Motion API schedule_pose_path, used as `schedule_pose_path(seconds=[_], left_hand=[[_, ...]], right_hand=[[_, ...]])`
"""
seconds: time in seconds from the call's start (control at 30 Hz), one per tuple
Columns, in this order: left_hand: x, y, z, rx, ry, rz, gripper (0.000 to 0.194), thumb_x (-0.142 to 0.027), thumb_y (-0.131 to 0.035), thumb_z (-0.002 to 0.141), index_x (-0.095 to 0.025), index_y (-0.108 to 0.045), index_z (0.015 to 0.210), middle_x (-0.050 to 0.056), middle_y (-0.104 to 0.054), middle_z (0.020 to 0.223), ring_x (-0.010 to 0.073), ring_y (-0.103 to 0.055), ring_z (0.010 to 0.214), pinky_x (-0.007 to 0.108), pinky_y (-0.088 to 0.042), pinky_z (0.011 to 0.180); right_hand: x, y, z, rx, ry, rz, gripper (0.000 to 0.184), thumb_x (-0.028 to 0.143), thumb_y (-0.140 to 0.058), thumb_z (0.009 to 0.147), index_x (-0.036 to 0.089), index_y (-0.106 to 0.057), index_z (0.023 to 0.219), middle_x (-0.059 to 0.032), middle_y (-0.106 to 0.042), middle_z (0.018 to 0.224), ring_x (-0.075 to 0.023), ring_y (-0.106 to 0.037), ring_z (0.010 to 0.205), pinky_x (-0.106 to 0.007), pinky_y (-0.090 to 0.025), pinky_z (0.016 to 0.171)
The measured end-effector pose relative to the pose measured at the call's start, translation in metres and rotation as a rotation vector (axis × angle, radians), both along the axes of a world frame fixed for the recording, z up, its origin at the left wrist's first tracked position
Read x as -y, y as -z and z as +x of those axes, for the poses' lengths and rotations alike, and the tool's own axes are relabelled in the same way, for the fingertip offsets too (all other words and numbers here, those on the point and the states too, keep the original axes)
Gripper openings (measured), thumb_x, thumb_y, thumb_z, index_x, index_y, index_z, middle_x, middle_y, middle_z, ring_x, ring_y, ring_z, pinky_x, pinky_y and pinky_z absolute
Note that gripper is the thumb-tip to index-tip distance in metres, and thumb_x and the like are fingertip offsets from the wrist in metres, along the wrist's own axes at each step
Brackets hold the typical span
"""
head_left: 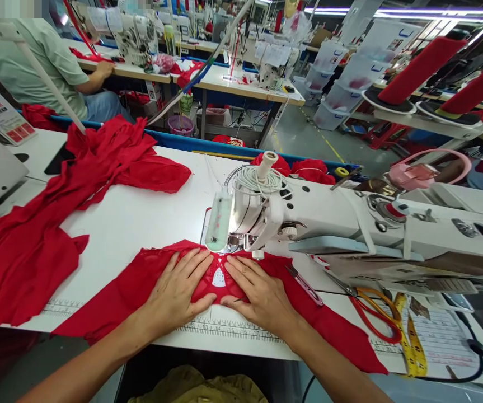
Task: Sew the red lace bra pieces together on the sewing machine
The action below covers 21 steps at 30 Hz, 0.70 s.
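Red fabric (pixel 115 299) lies spread across the front of the sewing machine (pixel 320 210), its far edge under the machine's head. My left hand (pixel 182 285) presses flat on it with fingers stretched out, left of the needle area. On the other side my right hand (pixel 260 288) rests flat on the same fabric, fingers extended toward the presser foot. Between my hands a small opening (pixel 219 277) in the red fabric shows white beneath. A greenish clear guard (pixel 219 221) hides the needle.
Right of the fabric lie thread snips (pixel 305 285), orange-handled scissors (pixel 378 313) and a yellow tape measure (pixel 411 341). A heap of red cloth (pixel 94 168) covers the table's left. Red thread cones (pixel 421 70) stand at upper right. A co-worker (pixel 52 67) sits at another table.
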<state>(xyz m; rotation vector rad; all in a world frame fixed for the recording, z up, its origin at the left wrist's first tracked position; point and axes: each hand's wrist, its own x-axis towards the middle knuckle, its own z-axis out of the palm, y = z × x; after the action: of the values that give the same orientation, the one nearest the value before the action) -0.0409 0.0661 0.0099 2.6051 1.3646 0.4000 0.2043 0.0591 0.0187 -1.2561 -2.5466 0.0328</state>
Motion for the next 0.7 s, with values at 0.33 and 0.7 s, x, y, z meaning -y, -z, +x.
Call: schedule_pose_path(seconds=[0.33,0.7], left_hand=[[-0.0019,0.0044,-0.0042,-0.046,0.019,0.046,0.073,-0.055,-0.053,0.095,-0.017,-0.034,0.155,0.011,-0.042,0.157,0.033,-0.043,0.139,0.056,-0.03,0.116],[-0.0006,0.0017,-0.0028,-0.001,0.025,0.069,0.071,-0.05,-0.054,0.095,-0.016,-0.035,0.154,0.014,-0.044,0.156,0.0331,-0.042,0.141,0.056,-0.028,0.118]], right_hand=[[0.0039,0.0025,-0.001,0.016,0.056,-0.02,0.067,0.057,-0.061,0.092,0.018,-0.053,0.145,-0.0069,-0.055,0.146,-0.0321,-0.059,0.125,-0.035,-0.064,0.066],[0.0024,-0.0027,-0.0016,0.016,0.045,-0.043,0.064,0.053,-0.064,0.091,0.018,-0.054,0.144,-0.0091,-0.055,0.146,-0.032,-0.058,0.126,-0.034,-0.065,0.068]])
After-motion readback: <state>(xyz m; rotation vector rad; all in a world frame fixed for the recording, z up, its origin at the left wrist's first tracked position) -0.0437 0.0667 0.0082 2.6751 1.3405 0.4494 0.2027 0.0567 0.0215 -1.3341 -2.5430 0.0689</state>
